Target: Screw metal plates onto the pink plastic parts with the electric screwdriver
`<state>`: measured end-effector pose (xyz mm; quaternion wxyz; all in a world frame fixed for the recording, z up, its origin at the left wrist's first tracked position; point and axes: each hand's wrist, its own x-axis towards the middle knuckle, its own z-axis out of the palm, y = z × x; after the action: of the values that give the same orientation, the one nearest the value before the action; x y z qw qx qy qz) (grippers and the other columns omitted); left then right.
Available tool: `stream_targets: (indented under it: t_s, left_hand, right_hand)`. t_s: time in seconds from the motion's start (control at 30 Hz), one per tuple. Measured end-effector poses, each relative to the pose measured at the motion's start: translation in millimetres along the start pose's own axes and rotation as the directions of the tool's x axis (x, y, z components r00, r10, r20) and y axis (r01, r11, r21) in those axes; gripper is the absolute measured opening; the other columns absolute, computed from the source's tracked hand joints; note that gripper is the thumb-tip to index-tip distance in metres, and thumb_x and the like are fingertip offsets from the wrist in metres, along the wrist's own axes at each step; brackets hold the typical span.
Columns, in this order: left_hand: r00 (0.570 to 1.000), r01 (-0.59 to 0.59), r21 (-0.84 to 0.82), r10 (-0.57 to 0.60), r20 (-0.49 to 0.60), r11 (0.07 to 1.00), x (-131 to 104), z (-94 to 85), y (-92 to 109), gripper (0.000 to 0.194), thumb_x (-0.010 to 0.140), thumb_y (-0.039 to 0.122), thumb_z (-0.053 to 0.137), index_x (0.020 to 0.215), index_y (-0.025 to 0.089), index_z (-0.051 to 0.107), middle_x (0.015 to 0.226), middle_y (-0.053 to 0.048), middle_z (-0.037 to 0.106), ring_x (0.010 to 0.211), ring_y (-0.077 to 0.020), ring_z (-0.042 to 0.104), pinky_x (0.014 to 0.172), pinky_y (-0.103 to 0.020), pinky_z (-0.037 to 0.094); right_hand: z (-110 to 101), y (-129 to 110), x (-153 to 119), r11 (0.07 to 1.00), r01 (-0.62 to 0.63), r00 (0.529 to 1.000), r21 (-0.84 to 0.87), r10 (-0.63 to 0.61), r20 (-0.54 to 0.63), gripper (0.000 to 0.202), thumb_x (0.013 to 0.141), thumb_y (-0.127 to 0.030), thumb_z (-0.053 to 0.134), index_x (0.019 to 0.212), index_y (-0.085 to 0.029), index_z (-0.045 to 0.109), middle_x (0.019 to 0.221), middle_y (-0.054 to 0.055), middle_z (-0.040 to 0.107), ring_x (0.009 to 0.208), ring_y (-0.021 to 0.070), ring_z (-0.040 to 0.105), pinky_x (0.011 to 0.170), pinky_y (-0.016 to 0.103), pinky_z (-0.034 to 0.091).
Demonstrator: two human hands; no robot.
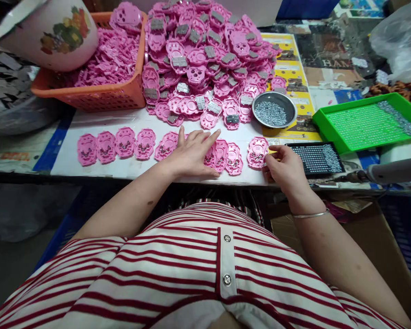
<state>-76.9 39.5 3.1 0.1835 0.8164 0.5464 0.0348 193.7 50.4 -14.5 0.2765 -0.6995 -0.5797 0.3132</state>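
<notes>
A row of pink plastic casings point(125, 142) with small metal parts inside runs along the front of the white work surface point(68, 151). My left hand point(193, 153) lies spread over the middle of the row, palm down, hiding some casings beneath it. At the right end, my right hand point(285, 167) pinches the edge of a pink plastic casing point(258, 152) between thumb and fingers. This casing sits slightly apart from its neighbour point(234, 159). Close beside my right hand is a black perforated tray point(315, 160) with small screws.
A large heap of pink casings point(198, 59) rises behind the row. An orange basket point(99, 96) of pink pieces and an enamel pot point(55, 36) stand left. Rightward are a metal bowl point(274, 109) of screws, a green tray point(370, 123) and a grey screwdriver-like tool point(393, 171).
</notes>
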Motion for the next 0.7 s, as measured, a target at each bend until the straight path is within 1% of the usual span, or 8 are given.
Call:
stream_targets:
  t_s: [0.07, 0.17, 0.27, 0.37, 0.4, 0.47, 0.6, 0.7]
  left_hand:
    - [1.000, -0.002, 0.000, 0.002, 0.001, 1.000, 0, 0.2, -5, 0.120, 0.068, 0.065, 0.075, 0.159, 0.021, 0.011, 0.159, -0.019, 0.033, 0.149, -0.0405, 0.020, 0.117, -0.068, -0.009]
    - [1.000, -0.011, 0.004, 0.011, 0.013, 1.000, -1, 0.4, -12, 0.123, 0.065, 0.066, 0.077, 0.160, 0.022, 0.011, 0.161, -0.018, 0.030, 0.149, -0.0413, 0.020, 0.118, -0.068, -0.008]
    - [1.000, -0.013, 0.013, 0.012, 0.023, 1.000, -3, -1.6, -19, 0.128, 0.062, 0.067, 0.079, 0.160, 0.024, 0.008, 0.161, -0.018, 0.031, 0.149, -0.0429, 0.020, 0.117, -0.070, -0.007]
    - [1.000, -0.004, 0.032, 0.003, 0.028, 0.999, -5, -5.3, -25, 0.130, 0.061, 0.069, 0.079, 0.160, 0.027, 0.007, 0.160, -0.018, 0.032, 0.148, -0.0436, 0.020, 0.115, -0.072, -0.007]
    - [1.000, -0.001, 0.041, 0.000, 0.029, 0.999, -5, -6.6, -27, 0.129, 0.061, 0.069, 0.079, 0.160, 0.027, 0.007, 0.160, -0.018, 0.032, 0.148, -0.0434, 0.021, 0.115, -0.072, -0.007]
    - [1.000, 0.001, 0.058, -0.003, 0.030, 0.998, -7, -8.5, -29, 0.128, 0.062, 0.070, 0.078, 0.160, 0.025, 0.009, 0.160, -0.018, 0.031, 0.148, -0.0432, 0.020, 0.116, -0.071, -0.007]
    - [0.999, 0.005, 0.059, -0.007, 0.041, 0.998, -5, -9.3, -26, 0.124, 0.064, 0.067, 0.078, 0.160, 0.024, 0.011, 0.161, -0.018, 0.030, 0.149, -0.0437, 0.019, 0.116, -0.071, -0.007]
    - [0.999, -0.020, 0.037, 0.018, 0.047, 0.999, 0, -6.5, -20, 0.122, 0.065, 0.066, 0.077, 0.160, 0.025, 0.011, 0.162, -0.016, 0.029, 0.150, -0.0404, 0.018, 0.117, -0.068, -0.009]
  right_hand:
    - [-1, 2, -4, 0.990, 0.088, 0.994, -0.108, -0.095, -0.058, 0.032, 0.080, -0.027, 0.056, 0.110, -0.016, 0.061, 0.084, 0.008, 0.068, 0.071, 0.0196, 0.063, 0.075, 0.040, 0.054]
    - [-1, -3, -19, 0.930, 0.255, 0.953, -0.266, -0.288, -0.095, 0.035, 0.086, -0.032, 0.053, 0.116, -0.014, 0.061, 0.104, 0.015, 0.067, 0.092, 0.0248, 0.064, 0.091, 0.046, 0.050]
    - [4, -11, -40, 0.795, 0.489, 0.861, -0.359, -0.505, 0.055, 0.036, 0.091, -0.040, 0.053, 0.118, -0.018, 0.063, 0.120, 0.015, 0.064, 0.109, 0.0263, 0.060, 0.100, 0.044, 0.047]
    - [14, -16, -53, 0.641, 0.659, 0.747, -0.394, -0.619, 0.242, 0.036, 0.091, -0.043, 0.054, 0.119, -0.022, 0.064, 0.127, 0.010, 0.065, 0.120, 0.0264, 0.056, 0.106, 0.043, 0.043]
    - [17, -16, -55, 0.603, 0.686, 0.722, -0.408, -0.635, 0.277, 0.036, 0.092, -0.042, 0.053, 0.121, -0.023, 0.063, 0.129, 0.009, 0.064, 0.122, 0.0265, 0.054, 0.107, 0.044, 0.042]
    - [23, -15, -55, 0.552, 0.706, 0.698, -0.444, -0.648, 0.304, 0.037, 0.094, -0.040, 0.049, 0.124, -0.022, 0.061, 0.131, 0.008, 0.064, 0.124, 0.0270, 0.052, 0.108, 0.045, 0.040]
    - [28, -12, -51, 0.519, 0.679, 0.709, -0.519, -0.648, 0.279, 0.037, 0.095, -0.039, 0.046, 0.123, -0.019, 0.061, 0.127, 0.010, 0.065, 0.117, 0.0286, 0.052, 0.102, 0.046, 0.041]
    - [26, -10, -50, 0.508, 0.664, 0.714, -0.549, -0.650, 0.261, 0.037, 0.095, -0.039, 0.046, 0.122, -0.018, 0.061, 0.125, 0.011, 0.064, 0.114, 0.0291, 0.052, 0.099, 0.045, 0.042]
